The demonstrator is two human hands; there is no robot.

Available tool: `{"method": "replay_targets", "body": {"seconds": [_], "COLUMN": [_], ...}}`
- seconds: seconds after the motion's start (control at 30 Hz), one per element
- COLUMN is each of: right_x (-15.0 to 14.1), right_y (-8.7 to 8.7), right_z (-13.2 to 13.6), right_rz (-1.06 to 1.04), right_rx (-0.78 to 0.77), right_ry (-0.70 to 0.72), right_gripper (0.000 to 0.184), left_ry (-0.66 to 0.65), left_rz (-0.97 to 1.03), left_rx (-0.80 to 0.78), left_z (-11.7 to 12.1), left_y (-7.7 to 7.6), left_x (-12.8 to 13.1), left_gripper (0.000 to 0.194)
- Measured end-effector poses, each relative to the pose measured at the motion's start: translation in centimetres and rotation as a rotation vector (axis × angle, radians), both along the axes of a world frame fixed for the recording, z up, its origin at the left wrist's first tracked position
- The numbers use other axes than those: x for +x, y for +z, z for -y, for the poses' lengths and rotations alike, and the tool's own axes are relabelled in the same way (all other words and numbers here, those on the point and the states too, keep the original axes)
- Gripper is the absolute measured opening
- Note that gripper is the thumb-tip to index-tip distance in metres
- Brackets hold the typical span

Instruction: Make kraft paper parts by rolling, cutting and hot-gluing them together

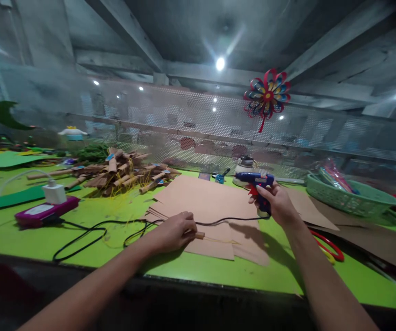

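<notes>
My right hand (278,201) is wrapped round the handle of a blue hot glue gun (258,178), held up above the table with its nozzle toward the left. Low over the brown paper sheets (201,193), my left hand (180,228) is closed on a small brown paper roll (199,235); most of the roll is hidden by the fingers. Yellow string (221,240) trails to the right from the roll. A black cord (232,220) runs across the paper between the two hands.
Several brown paper rolls with yellow string (118,174) lie heaped at the back left. A purple power strip (48,211) with a white plug (54,192) stands at left. A green basket (352,197) is at right, near red-handled scissors (332,248). Perforated metal panel (170,119) borders the back.
</notes>
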State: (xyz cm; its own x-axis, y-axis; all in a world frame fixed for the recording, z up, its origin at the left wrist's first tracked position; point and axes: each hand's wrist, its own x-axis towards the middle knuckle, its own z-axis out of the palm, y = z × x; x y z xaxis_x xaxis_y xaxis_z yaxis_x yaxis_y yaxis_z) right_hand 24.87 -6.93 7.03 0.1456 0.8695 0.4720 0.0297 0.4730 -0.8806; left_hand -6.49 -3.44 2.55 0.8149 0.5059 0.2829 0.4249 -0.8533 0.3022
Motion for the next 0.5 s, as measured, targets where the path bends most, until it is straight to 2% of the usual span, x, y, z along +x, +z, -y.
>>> {"method": "replay_targets", "body": {"seconds": [0.13,0.3,0.5], "right_x": [-0.1,-0.2,-0.9], "right_y": [0.1,-1.2,-2.4], "right_z": [0.5,1.1,2.0], "right_rz": [0.130,0.286,0.474], "right_rx": [-0.122,-0.319,-0.399], "right_ry": [0.024,0.134,0.169], "right_gripper": [0.034,0.034,0.033], "left_ry": [0.010,0.018,0.023], "left_rz": [-0.002,0.011,0.017], "left_rx": [-0.003,-0.015,-0.026], "left_z": [0.0,-0.1,-0.1], "left_y": [-0.2,-0.3,-0.2], "left_x": [0.0,0.1,0.0], "left_gripper": [0.032,0.033,0.032]}}
